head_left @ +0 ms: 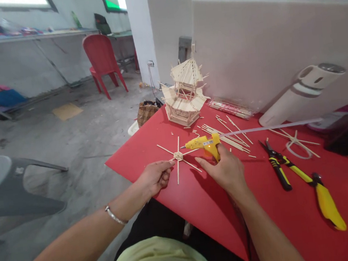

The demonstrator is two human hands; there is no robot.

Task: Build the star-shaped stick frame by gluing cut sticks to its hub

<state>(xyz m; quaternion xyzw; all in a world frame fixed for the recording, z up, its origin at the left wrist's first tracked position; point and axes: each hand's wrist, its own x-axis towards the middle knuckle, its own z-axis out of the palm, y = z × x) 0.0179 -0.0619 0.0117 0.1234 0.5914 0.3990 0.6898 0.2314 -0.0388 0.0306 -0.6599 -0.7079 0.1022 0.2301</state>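
Note:
My left hand (160,175) pinches one arm of a star-shaped stick frame (178,156), whose thin wooden sticks spread out from a small hexagonal hub. In my right hand (227,167) is a yellow glue gun (204,144), its nozzle pointing left, close to the hub. A long translucent glue stick (269,128) runs out of the gun's back toward the right. Beyond both hands stands a pagoda model (185,92) of wooden sticks, with two tiers of roof.
Loose sticks (228,137) lie on the red table (200,210) behind the glue gun. To the right are cutting pliers (277,165), a yellow-handled tool (327,202) and another stick star (294,139). A white tumbler (299,93) leans by the board. The table's left edge is near my left hand.

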